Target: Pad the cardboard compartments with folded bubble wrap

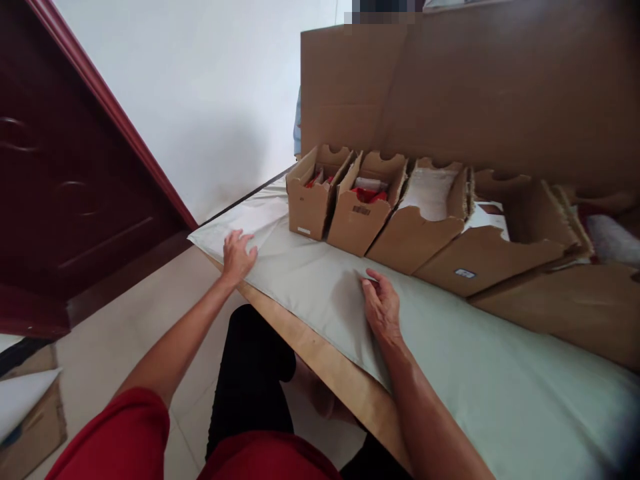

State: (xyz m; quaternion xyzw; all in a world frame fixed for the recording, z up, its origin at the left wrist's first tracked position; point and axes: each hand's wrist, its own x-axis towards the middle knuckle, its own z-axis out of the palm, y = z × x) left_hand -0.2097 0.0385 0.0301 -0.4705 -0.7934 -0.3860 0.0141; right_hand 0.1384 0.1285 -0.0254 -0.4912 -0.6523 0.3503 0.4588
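Note:
My left hand (239,255) is over the far left end of the table, fingers spread and nothing in them. Just past its fingertips a white sheet (264,215) lies on the pale green cloth (310,273). My right hand (383,303) is above the cloth near the front edge, loosely curved, with the thumb and forefinger slightly apart. I see nothing held in it. The closest box to it is a cardboard box with a white lining (433,193).
Several open cardboard boxes stand in a row, among them one with red packets (367,195) and one with a blue-edged label (465,273). A tall cardboard panel (450,93) rises behind them. A dark red door (85,167) is at left. Flattened cardboard (40,440) lies on the floor.

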